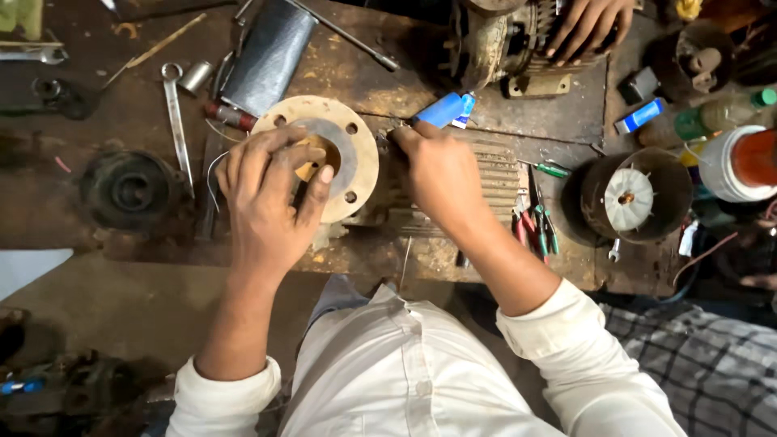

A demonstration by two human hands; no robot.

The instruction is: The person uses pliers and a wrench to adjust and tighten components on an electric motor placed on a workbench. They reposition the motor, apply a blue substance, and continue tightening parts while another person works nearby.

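A small ribbed electric motor lies on the worn wooden bench, its round tan end flange with several bolt holes facing up. My left hand rests over the flange's centre, fingers curled on the inner grey ring. My right hand sits just right of the flange and grips a blue-handled tool whose handle sticks out past my knuckles. The tool's tip is hidden by my fingers.
Another person's hand rests on a second motor at the back. A grey cylinder, a spanner, a black pulley, a fan housing, pliers, a green bottle and a white tub lie around.
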